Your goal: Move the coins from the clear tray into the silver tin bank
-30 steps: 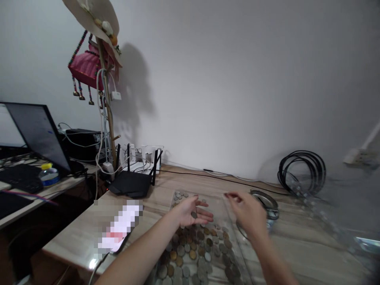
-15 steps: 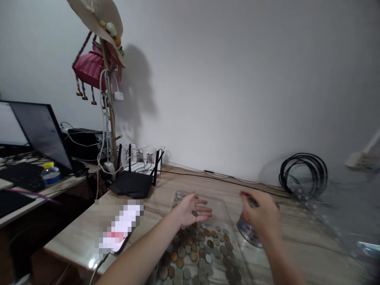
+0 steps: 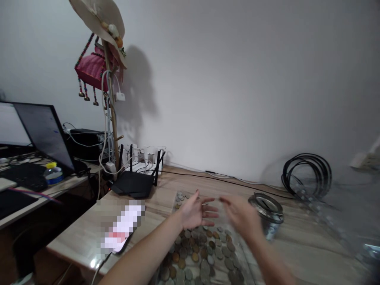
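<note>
At six o'clock, I find the left hand (image 3: 194, 214) spread, its coin gone; right hand (image 3: 242, 214), back from four o'clock's slotted tin (image 3: 265, 209), blurred, grip unreadable.

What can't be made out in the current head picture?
All in the head view:
Right hand: motion blur hides whether it pinches anything.
Slotted tin: lid hides its contents.
Coins: markings too small; nearest ones cut off by the bottom edge.
Phone screen: covered by pixelation.
</note>
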A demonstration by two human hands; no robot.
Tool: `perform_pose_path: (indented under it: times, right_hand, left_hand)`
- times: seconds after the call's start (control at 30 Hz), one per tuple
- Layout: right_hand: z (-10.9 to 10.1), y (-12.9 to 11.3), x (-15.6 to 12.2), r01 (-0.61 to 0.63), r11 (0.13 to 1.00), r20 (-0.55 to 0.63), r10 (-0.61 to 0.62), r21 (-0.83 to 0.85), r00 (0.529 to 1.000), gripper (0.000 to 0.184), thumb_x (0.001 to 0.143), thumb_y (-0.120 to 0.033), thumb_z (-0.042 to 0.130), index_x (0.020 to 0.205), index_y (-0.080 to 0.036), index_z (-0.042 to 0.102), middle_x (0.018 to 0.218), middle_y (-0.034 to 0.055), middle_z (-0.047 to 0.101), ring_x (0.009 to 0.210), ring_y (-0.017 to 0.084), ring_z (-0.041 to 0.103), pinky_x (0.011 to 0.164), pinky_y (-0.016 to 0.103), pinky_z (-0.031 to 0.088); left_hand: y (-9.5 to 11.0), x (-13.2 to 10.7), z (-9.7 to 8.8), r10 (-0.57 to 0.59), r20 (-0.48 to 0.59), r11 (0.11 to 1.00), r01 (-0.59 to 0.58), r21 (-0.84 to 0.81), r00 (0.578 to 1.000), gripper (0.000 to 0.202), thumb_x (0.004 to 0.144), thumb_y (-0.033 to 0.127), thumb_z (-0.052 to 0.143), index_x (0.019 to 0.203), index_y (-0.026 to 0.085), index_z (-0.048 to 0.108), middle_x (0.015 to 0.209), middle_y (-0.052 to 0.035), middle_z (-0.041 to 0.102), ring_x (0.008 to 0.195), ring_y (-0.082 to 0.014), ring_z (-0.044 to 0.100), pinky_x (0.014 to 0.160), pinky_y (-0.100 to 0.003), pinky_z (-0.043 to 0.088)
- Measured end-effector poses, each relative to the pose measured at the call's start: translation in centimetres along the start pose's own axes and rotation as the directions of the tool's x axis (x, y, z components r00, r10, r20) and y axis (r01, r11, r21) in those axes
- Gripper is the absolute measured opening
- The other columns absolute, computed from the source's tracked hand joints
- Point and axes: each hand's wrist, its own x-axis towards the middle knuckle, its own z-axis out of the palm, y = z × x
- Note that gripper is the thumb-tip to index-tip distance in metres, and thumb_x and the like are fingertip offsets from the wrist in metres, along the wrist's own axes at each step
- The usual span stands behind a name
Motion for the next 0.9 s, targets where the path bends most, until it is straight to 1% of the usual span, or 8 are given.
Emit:
perform_pose_path:
  times: [0.13,0.2,0.4,0.57,0.67,0.77,0.87,0.9]
  right_hand:
    - [-6.3,4.5,0.4,-0.573,0.779,-0.223,0.53,-0.253,0.818,0.024,0.069,-0.032,0.048,0.075,-0.022,0.068,0.076,0.0103,0.066,0.06,0.022,0.056,0.05,0.031,0.037]
    - [-7.7,5.8,0.3,-0.667,0.699,-0.212,0.633,-0.258,0.745,0.021,0.065,-0.032,0.052,0.071,-0.021,0.069,0.071,0.0111,0.065,0.055,0.02,0.053,0.047,0.03,0.033]
    - [-6.1,6.2,0.3,-0.63,0.721,-0.222,0.589,-0.289,0.777,0.02,0.063,-0.029,0.049,0.067,-0.023,0.068,0.068,0.007,0.064,0.051,0.017,0.05,0.044,0.027,0.03]
    - [-5.9,6.1,0.1,-0.549,0.774,-0.247,0.492,-0.316,0.835,0.026,0.068,-0.036,0.048,0.073,-0.022,0.068,0.075,0.0092,0.064,0.065,0.023,0.054,0.052,0.031,0.036]
    - [-4.6,4.4,0.6,-0.378,0.887,-0.347,0.279,-0.265,0.896,0.035,0.076,-0.036,0.037,0.085,-0.016,0.065,0.084,0.011,0.064,0.08,0.023,0.055,0.068,0.033,0.04]
    - [-0.8,1.0,1.2,-0.202,0.975,-0.043,0.199,-0.094,0.979,0.034,0.08,-0.029,0.032,0.091,-0.016,0.062,0.091,0.0092,0.064,0.082,0.018,0.056,0.075,0.029,0.041]
    - [3.9,-2.6,0.6,-0.075,0.995,0.511,0.098,-0.066,0.854,0.03,0.078,-0.026,0.039,0.098,-0.017,0.06,0.102,0.0103,0.061,0.091,0.019,0.055,0.079,0.03,0.04]
    - [5.1,-3.5,0.1,-0.059,0.997,0.576,0.079,-0.054,0.813,0.029,0.074,-0.027,0.047,0.097,-0.016,0.06,0.099,0.0106,0.062,0.089,0.02,0.056,0.076,0.03,0.041]
  left_hand:
    - [-0.4,0.4,-0.3,0.06,-0.142,0.981,-0.032,0.192,0.988,0.047,0.075,0.053,0.043,0.101,0.016,0.055,0.102,-0.0105,0.057,0.094,-0.0207,0.052,0.074,-0.032,0.04]
    - [-0.7,0.9,-0.5,0.127,-0.238,0.964,-0.063,0.259,0.963,0.04,0.075,0.048,0.045,0.093,0.014,0.057,0.097,-0.0101,0.058,0.091,-0.0195,0.053,0.07,-0.029,0.041]
    - [0.4,1.7,-1.7,0.468,-0.562,0.847,-0.165,0.506,0.682,0.02,0.074,0.027,0.043,0.078,0.014,0.058,0.087,-0.0067,0.061,0.084,-0.0159,0.055,0.064,-0.022,0.041]
    - [2.4,0.3,-2.8,0.76,-0.38,0.547,-0.205,0.812,0.527,0.017,0.071,0.019,0.045,0.08,0.017,0.059,0.091,-0.0046,0.06,0.094,-0.0163,0.052,0.085,-0.026,0.035]
    - [1.6,0.3,-3.5,0.661,-0.358,0.499,-0.029,0.866,0.659,0.016,0.068,0.019,0.05,0.082,0.018,0.059,0.095,-0.0067,0.059,0.1,-0.02,0.049,0.093,-0.031,0.029]
    - [-0.4,0.5,-4.1,0.437,-0.229,0.353,0.068,0.933,0.87,0.028,0.055,0.02,0.065,0.082,0.02,0.058,0.108,-0.0092,0.053,0.116,-0.028,0.036,0.1,-0.041,0.017]
    - [-1.6,0.1,-4.4,0.36,-0.223,0.288,0.119,0.95,0.906,0.027,0.044,0.016,0.07,0.067,0.021,0.056,0.1,-0.0101,0.053,0.122,-0.0347,0.025,0.101,-0.05,0.007]
    - [-1.6,-0.3,-4.4,0.362,-0.218,0.262,0.125,0.957,0.907,0.026,0.042,0.014,0.069,0.061,0.021,0.053,0.094,-0.0098,0.054,0.12,-0.0359,0.026,0.1,-0.051,0.008]
